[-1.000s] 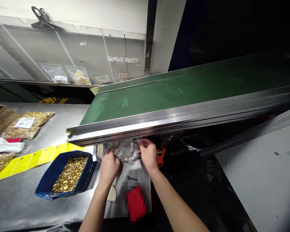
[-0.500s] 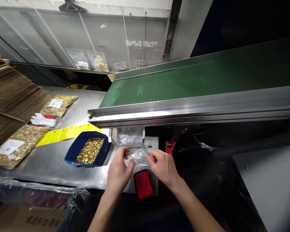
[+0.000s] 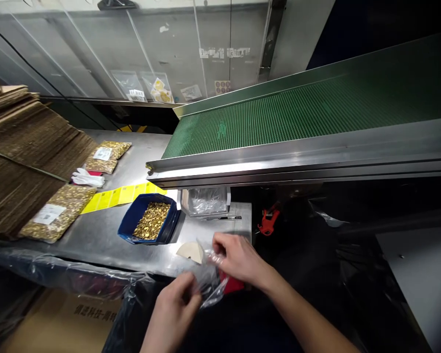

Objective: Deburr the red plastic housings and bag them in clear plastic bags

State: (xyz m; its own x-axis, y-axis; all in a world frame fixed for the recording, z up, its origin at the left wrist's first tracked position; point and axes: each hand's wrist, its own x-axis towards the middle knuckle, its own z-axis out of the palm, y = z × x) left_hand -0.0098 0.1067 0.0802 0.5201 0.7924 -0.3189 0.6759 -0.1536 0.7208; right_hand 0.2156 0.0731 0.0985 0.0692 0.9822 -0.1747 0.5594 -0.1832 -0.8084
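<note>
A crumpled clear plastic bag (image 3: 208,284) stretches between my two hands, blurred by motion. My right hand (image 3: 238,257) is closed on its upper part, fingers curled in. Lower and to the left, my left hand (image 3: 178,304) has thumb and forefinger pinched at the bag's near edge. Behind the bag, a red pad (image 3: 234,285) with a dark border shows in part at the table's edge. A pale, half-round piece (image 3: 191,251) lies on the metal table just left of the bag. Close by stands a blue bin (image 3: 127,226) holding many small gold-coloured pieces (image 3: 152,220).
A tray of clear bags (image 3: 208,201) sits under the green conveyor's (image 3: 257,122) metal edge. An orange-red tool (image 3: 268,221) lies to the right. Leftward are yellow labels (image 3: 113,197), filled bags (image 3: 62,211), a white glove (image 3: 88,178), and stacked cardboard (image 3: 25,157).
Both hands have come nearer to me with the plastic bag, the left dropping lower than the right. The bag now partly covers the red pad, and the pale half-round piece shows.
</note>
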